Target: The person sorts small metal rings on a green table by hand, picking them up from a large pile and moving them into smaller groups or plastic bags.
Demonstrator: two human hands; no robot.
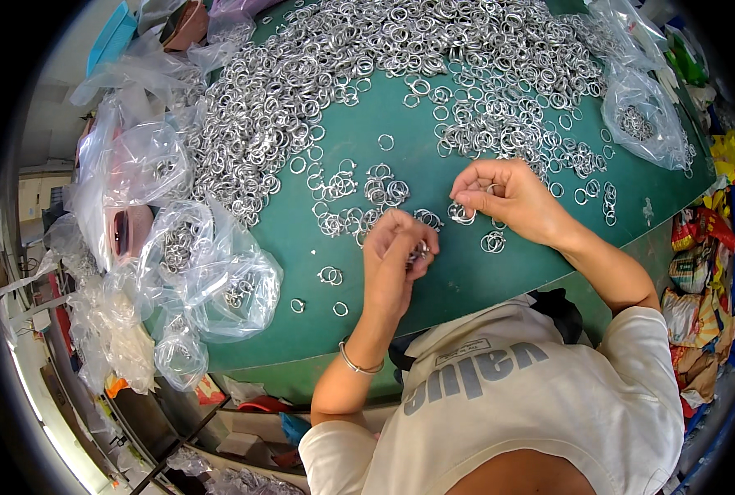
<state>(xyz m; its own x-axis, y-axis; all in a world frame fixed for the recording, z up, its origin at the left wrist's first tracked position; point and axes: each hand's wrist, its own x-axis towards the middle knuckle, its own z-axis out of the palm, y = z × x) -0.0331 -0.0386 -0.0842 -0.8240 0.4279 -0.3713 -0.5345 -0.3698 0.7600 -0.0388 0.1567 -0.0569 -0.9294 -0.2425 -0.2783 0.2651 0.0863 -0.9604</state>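
Note:
My left hand (390, 257) is curled closed around a few small silver metal rings (417, 252), just above the green tabletop. My right hand (509, 200) pinches between thumb and fingertips at a silver ring (460, 215); its fingers partly hide how many rings are there. Beyond my left hand lie small clusters of rings (386, 188) stacked together. A little bundle of rings (493, 242) rests on the table just below my right hand. Several single rings (340, 309) lie to the left of my left wrist.
A large heap of silver rings (367, 37) covers the far side of the green table (433, 305). Clear plastic bags with rings inside stand at the left (219, 280) and far right (648, 124). Colourful packages (697, 264) are piled beyond the right edge.

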